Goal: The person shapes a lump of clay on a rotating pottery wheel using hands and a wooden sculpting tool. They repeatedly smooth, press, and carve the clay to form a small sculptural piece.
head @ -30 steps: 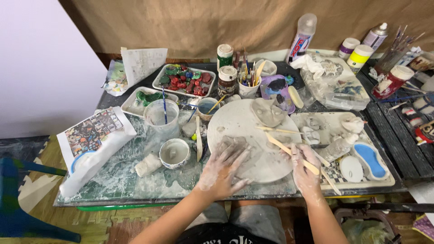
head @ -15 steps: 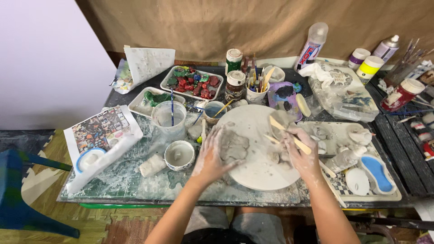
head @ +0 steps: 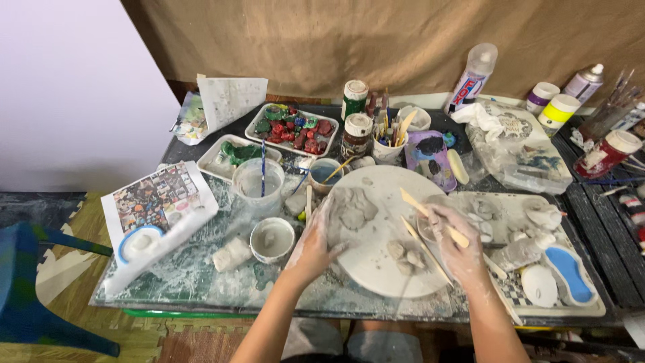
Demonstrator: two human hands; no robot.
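At the far left of the table lies a printed sheet of small pictures (head: 156, 199), and next to it a clear cup of cloudy water (head: 256, 185) and a small clay-smeared bowl (head: 272, 239). The left hand (head: 314, 242) rests open and flat on the near-left edge of the round white board (head: 386, 228), fingers spread, gripping nothing, its fingertips close to the flattened grey clay slab (head: 353, 210) on the board's upper left. A few small clay lumps (head: 405, 255) sit near the board's front, apart from the slab. The right hand (head: 459, 247) is closed loosely around two wooden modelling tools (head: 430, 232), their tips lying over the board's right part. To my eye, shaping here goes best with the flat hand pinning the board so it cannot turn, and the tool brought in at a low angle with light pressure, so the thin slab is not torn. Further right stands a tray (head: 537, 269) of clay bits and a blue-lined mould (head: 570, 273).
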